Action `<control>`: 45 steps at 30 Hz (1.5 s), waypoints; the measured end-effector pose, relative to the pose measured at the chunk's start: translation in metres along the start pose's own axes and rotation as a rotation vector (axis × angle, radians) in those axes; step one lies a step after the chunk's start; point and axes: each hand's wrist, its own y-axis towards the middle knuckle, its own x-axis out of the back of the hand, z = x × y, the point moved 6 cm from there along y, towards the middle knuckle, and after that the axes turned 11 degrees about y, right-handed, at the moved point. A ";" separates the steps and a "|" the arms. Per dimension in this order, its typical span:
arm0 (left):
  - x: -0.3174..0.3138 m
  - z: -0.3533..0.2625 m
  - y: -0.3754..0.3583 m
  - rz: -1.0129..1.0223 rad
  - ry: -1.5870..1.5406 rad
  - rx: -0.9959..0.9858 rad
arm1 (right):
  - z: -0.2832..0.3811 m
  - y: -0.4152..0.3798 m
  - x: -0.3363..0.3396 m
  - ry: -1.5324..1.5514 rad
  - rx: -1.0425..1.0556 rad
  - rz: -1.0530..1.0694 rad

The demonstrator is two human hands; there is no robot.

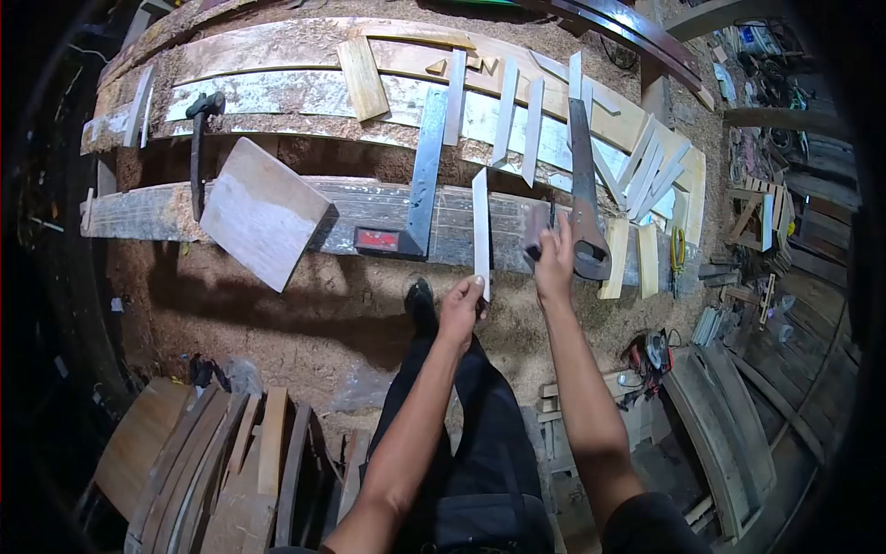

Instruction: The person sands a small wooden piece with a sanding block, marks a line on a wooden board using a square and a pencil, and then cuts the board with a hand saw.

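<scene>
My left hand [460, 309] is closed around the lower end of a thin pale wooden strip [481, 226], which points away from me over the front plank. Just to its right, my right hand [552, 263] grips a small dark block [536, 229], smeared by motion, and I cannot tell its kind. A handsaw [583, 175] lies right beside that hand, its handle end towards me. Left of the strip rests a try square [427, 166] with a bluish metal blade and a red-marked stock. Several similar pale strips [506, 113] lie across the planks farther back.
A hammer [197, 152] and a square board [263, 217] lie on the left. Two short wood pieces [614, 258] and yellow-handled scissors [678, 247] are at the right. Curved boards [198, 462] stand at the lower left; a red power tool [651, 355] sits lower right.
</scene>
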 end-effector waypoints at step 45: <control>-0.026 -0.110 0.017 -0.426 1.524 -0.832 | 0.020 -0.029 0.011 -0.468 0.444 -0.028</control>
